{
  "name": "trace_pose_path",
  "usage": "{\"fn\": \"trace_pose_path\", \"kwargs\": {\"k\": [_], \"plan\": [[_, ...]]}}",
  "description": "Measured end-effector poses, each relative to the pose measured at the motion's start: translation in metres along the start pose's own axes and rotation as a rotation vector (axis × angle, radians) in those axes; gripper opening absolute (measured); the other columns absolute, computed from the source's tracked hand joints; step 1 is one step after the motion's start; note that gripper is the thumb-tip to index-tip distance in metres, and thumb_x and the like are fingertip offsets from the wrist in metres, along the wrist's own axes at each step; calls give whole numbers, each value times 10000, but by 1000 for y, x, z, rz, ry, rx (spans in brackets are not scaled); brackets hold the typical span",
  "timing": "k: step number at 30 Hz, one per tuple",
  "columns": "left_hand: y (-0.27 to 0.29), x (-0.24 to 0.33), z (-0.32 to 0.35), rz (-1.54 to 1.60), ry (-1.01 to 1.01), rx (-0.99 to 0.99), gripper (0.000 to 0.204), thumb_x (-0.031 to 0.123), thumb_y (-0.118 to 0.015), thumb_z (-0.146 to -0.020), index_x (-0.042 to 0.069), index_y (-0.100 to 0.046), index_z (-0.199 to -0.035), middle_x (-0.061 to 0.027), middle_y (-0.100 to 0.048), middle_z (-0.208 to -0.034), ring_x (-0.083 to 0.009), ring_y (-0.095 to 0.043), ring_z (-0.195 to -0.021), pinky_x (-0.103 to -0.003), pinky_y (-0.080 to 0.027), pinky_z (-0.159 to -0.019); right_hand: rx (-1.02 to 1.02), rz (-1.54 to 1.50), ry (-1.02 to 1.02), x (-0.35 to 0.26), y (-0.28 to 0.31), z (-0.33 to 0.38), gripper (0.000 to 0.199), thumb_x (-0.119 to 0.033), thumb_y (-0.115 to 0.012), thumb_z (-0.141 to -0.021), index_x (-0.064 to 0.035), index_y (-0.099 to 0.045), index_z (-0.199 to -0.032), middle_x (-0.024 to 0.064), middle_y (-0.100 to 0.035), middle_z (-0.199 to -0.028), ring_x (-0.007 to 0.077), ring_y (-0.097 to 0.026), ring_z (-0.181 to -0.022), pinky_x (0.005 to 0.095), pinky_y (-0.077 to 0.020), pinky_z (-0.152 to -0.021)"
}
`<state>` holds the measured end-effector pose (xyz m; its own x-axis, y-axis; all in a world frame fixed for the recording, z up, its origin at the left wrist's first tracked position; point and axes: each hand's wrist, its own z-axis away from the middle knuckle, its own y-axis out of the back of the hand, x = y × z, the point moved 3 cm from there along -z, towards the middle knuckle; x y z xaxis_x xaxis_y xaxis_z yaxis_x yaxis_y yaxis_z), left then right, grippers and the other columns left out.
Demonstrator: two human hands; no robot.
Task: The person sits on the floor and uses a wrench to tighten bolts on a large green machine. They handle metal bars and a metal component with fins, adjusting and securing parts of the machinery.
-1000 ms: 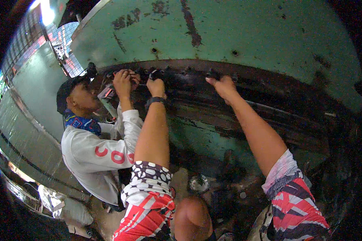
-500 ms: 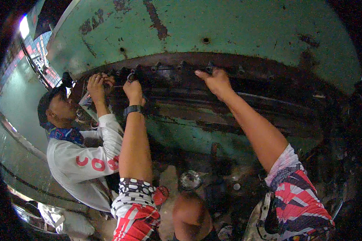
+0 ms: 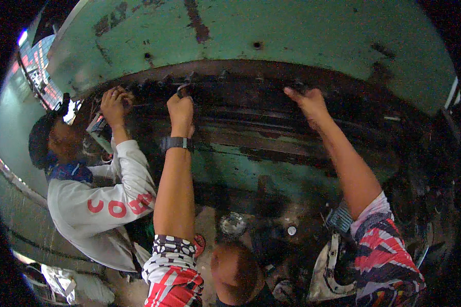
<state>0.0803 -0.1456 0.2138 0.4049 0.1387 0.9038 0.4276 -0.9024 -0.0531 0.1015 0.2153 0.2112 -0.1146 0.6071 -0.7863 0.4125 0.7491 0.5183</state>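
A long curved dark brown metal flange (image 3: 241, 69), with several bolt ends (image 3: 223, 75) along it, runs below a green painted panel (image 3: 317, 36). My left hand (image 3: 181, 112), with a dark watch on its wrist, is closed at the flange's underside, left of centre. A small dark piece with a shiny curved edge (image 3: 181, 91) shows at its fingertips; its kind is unclear. Farther right along the flange, my right hand (image 3: 312, 106) is closed at another bolt end (image 3: 298, 84). Its thumb points left, and shadow hides what its fingers grip.
At the left, a co-worker (image 3: 95, 210) in a white long-sleeved top has both hands at the flange's left end. Below are a round shiny metal dish (image 3: 233, 225), a small pale round piece (image 3: 292, 230) and a curved metal bracket (image 3: 327, 266). My knee (image 3: 235, 271) is at the bottom.
Both my hands have moved right along the flange, each to another bolt end. The co-worker's hands remain at the flange's left end. The whole view has shifted slightly.
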Motion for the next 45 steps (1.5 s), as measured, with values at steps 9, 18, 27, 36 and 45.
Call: {"fn": "trace_pose_path", "kwargs": {"k": [9, 18, 27, 36, 45], "plan": [[-62, 4, 49, 66, 114, -201, 38, 21, -536, -775, 38, -565, -757, 14, -518, -705, -115, -417, -627, -312, -327, -562, 92, -184, -85, 88, 70, -12, 606, -475, -839, -754, 39, -641, -1006, 104, -645, -916, 194, -556, -823, 365, -462, -714], [-16, -38, 41, 63, 130, -270, 111, -6, -547, -754, 62, -600, -825, 30, -507, -750, -111, -435, -683, -295, -352, -618, -25, -159, -135, 69, 15, 22, 711, -466, -830, -770, 79, -608, -1169, 108, -637, -1043, 185, -542, -855, 355, -457, -766], [-24, -44, 37, 88, 189, -295, 80, 21, -541, -844, 68, -593, -883, 39, -499, -768, -98, -435, -704, -285, -341, -633, -176, -281, -216, 59, 2, 16, 1033, -455, -822, -781, 117, -307, -1470, 260, -368, -1530, 349, -347, -1432, 424, -284, -1168], [-19, -49, 18, 33, 91, -310, 106, 18, -530, -809, 52, -602, -879, 26, -501, -761, -111, -421, -679, -291, -338, -613, -75, -388, -259, 45, -8, 15, 990, -404, -815, -809, 128, -294, -1461, 270, -338, -1536, 337, -311, -1445, 420, -249, -1179], [-50, 0, 44, -183, 111, -287, 77, 33, -545, -842, 37, -621, -849, 24, -504, -761, -112, -406, -682, -295, -339, -603, 72, -295, -257, 73, 30, 9, 1087, -466, -827, -771, 111, -251, -1490, 260, -312, -1552, 328, -288, -1456, 419, -229, -1183]]}}
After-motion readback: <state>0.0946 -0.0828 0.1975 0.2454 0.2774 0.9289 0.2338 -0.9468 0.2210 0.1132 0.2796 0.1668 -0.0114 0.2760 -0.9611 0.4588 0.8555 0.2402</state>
